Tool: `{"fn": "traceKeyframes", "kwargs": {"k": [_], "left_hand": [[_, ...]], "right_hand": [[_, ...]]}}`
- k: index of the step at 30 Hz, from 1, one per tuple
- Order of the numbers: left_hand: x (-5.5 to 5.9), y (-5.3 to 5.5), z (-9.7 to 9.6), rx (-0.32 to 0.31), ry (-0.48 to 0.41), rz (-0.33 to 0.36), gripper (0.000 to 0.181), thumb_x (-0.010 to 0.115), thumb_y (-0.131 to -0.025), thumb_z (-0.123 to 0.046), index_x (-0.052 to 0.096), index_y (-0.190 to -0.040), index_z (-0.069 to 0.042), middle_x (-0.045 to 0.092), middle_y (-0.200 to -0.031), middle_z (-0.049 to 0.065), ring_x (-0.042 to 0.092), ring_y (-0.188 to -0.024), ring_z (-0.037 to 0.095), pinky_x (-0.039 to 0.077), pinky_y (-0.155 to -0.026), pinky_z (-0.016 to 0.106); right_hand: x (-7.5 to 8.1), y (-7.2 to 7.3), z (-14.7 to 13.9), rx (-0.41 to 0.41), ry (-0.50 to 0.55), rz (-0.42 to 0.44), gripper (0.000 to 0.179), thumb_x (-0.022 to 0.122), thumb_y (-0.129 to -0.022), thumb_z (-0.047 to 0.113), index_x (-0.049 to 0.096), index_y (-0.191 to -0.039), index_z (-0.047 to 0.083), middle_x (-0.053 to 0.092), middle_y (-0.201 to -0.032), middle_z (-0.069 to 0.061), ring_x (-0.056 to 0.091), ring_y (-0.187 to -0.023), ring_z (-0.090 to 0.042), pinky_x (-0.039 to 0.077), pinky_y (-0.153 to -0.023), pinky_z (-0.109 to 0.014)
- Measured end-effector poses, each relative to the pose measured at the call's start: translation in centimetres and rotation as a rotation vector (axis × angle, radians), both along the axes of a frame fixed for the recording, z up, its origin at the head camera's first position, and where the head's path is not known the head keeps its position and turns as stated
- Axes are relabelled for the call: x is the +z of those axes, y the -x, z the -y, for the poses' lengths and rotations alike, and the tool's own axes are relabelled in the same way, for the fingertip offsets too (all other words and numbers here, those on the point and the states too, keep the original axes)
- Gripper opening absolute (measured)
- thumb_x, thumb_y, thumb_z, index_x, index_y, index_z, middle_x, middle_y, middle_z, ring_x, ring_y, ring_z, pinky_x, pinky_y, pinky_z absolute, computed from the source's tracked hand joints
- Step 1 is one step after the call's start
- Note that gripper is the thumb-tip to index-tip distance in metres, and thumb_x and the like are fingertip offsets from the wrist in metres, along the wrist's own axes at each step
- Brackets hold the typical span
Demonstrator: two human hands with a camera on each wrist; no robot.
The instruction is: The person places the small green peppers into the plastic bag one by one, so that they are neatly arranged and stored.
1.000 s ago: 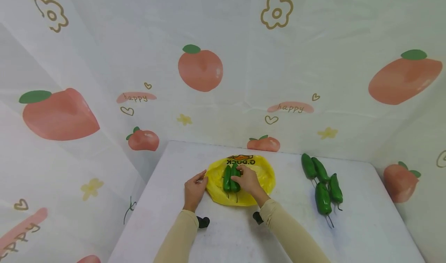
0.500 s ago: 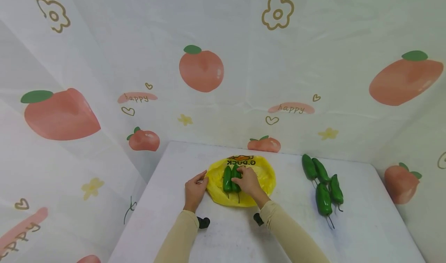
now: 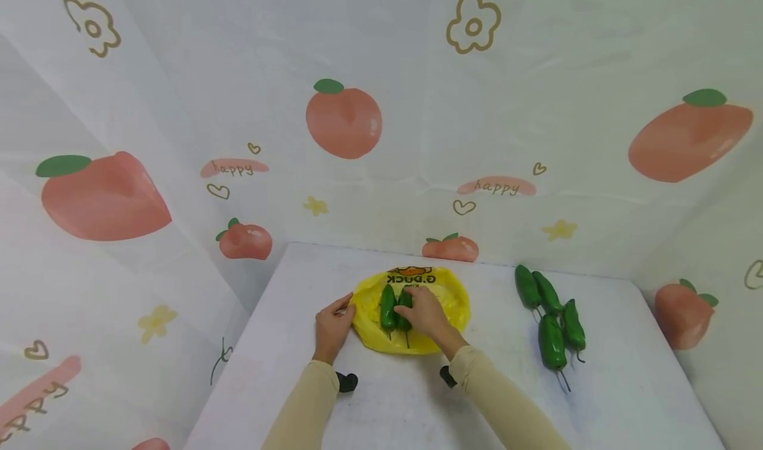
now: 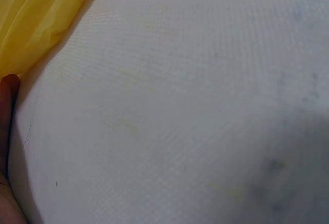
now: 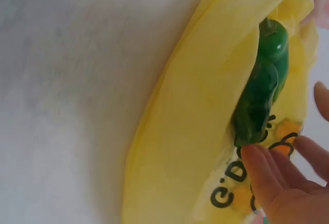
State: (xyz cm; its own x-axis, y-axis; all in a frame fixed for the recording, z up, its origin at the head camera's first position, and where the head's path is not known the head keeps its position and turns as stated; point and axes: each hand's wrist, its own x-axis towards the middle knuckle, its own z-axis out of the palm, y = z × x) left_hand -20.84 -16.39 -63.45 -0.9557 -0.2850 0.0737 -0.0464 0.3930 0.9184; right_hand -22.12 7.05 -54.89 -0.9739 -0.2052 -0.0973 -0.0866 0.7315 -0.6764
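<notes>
A yellow plastic bag (image 3: 369,334) with a duck print lies on the white table, its mouth spread wide. My left hand (image 3: 332,331) holds the bag's left rim; in the left wrist view only part of that hand shows beside the yellow film. Inside the bag two glossy green peppers lie side by side, the left pepper (image 3: 388,309) and the right pepper (image 3: 405,319). My right hand (image 3: 426,314) is over the right pepper, partly covering it. In the right wrist view its fingers (image 5: 264,175) are straight, fingertips right at the peppers' end, thumb apart.
Several more green peppers (image 3: 552,344) lie in a cluster on the right side of the white table (image 3: 501,397). Dark straps (image 3: 347,382) show by the wrists. A fruit-printed curtain (image 3: 381,191) stands behind and at both sides.
My right fingers have loosened from the right pepper and shifted slightly right. That pepper now lies a little farther right and nearer. The left hand stays on the rim.
</notes>
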Motion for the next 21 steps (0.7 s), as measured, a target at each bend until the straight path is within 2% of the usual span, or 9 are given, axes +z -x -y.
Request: {"fn": "traceKeyframes", "kwargs": {"k": [4, 8, 11, 16, 21], "left_hand": [[0.0, 0.0, 0.0, -0.015, -0.002, 0.005, 0.031, 0.071, -0.094, -0.031, 0.075, -0.124, -0.030, 0.078, -0.111, 0.003, 0.056, -0.062, 0.014, 0.050, -0.060, 0.020], [-0.2, 0.1, 0.4, 0.000, 0.003, -0.024, 0.030, 0.072, -0.093, -0.029, 0.076, -0.123, -0.028, 0.078, -0.108, 0.004, 0.056, -0.060, 0.014, 0.050, -0.058, 0.020], [-0.5, 0.2, 0.6, 0.009, 0.008, -0.049, 0.028, 0.073, -0.092, -0.027, 0.078, -0.120, -0.027, 0.079, -0.106, 0.004, 0.056, -0.059, 0.014, 0.050, -0.058, 0.020], [-0.9, 0.3, 0.4, 0.001, 0.003, -0.059, 0.028, 0.073, -0.092, -0.028, 0.078, -0.119, -0.026, 0.079, -0.106, 0.004, 0.057, -0.060, 0.014, 0.051, -0.058, 0.021], [-0.9, 0.3, 0.1, 0.008, 0.007, -0.062, 0.027, 0.073, -0.092, -0.029, 0.078, -0.119, -0.027, 0.079, -0.106, 0.003, 0.057, -0.061, 0.014, 0.051, -0.059, 0.020]], "right_hand": [[0.3, -0.3, -0.2, 0.054, -0.124, -0.101, 0.057, 0.069, -0.097, 0.038, 0.057, -0.143, 0.006, 0.057, -0.141, -0.020, 0.057, -0.127, -0.036, 0.049, -0.108, -0.051], [0.5, -0.4, -0.3, 0.127, -0.294, -0.246, 0.062, 0.066, -0.097, 0.044, 0.054, -0.144, 0.005, 0.053, -0.144, -0.022, 0.053, -0.131, -0.042, 0.048, -0.108, -0.054], [0.5, -0.5, -0.4, 0.145, -0.392, -0.321, 0.067, 0.063, -0.097, 0.049, 0.050, -0.148, 0.007, 0.049, -0.148, -0.022, 0.049, -0.136, -0.044, 0.045, -0.112, -0.056], [0.8, -0.7, -0.9, 0.147, -0.465, -0.352, 0.074, 0.058, -0.099, 0.054, 0.040, -0.157, 0.012, 0.037, -0.160, -0.021, 0.033, -0.150, -0.045, 0.031, -0.120, -0.063], [1.2, -0.8, -1.9, 0.149, -0.495, -0.362, 0.078, 0.050, -0.099, 0.060, 0.033, -0.161, 0.016, 0.026, -0.167, -0.020, 0.023, -0.155, -0.046, 0.022, -0.121, -0.068]]}}
